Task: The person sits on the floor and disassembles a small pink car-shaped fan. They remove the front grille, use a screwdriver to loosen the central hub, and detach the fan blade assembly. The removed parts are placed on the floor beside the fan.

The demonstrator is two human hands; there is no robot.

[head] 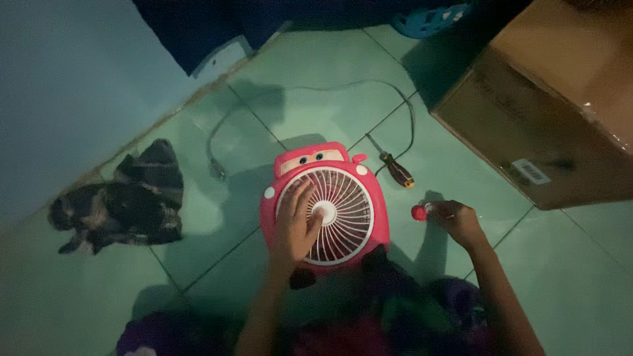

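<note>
A glossy pink plastic fan [324, 204], car-shaped with a round white ribbed grille, is pressed flat on the smooth tiled floor [461, 165] by the spread left hand [295, 227]. A small red knob [419, 212] is pinched in the right hand [456, 221].

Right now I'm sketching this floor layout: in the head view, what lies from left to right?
Crumpled dark cloth → pink car-shaped fan under the left hand → orange-handled screwdriver → right hand holding a small red knob → brown cardboard box.
</note>
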